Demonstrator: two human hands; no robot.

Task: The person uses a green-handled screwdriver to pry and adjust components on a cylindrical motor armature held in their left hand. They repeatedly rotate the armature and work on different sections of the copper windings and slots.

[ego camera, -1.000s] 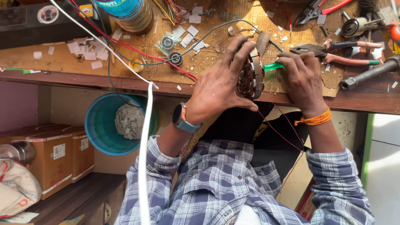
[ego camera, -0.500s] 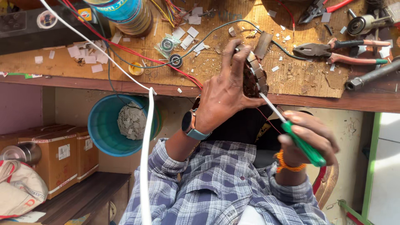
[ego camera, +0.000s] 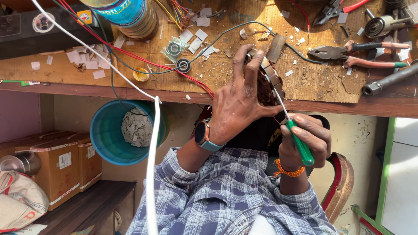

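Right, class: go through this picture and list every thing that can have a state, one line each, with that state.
left hand: gripping the round metal motor core at the wooden bench edge
right hand: shut around the green-handled screwdriver, tip at the core
red-handled pliers: lying on the bench, jaws shut
blue plastic bucket: upright, open, holding paper scraps
cardboard boxes: closed
white cable: hanging slack

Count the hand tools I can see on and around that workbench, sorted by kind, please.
Screwdriver with green handle, held in the right hand: 1
Pliers with pinkish handles: 1
Cutters with red handles: 1
Total: 3

The left hand grips a motor winding core, not counted.
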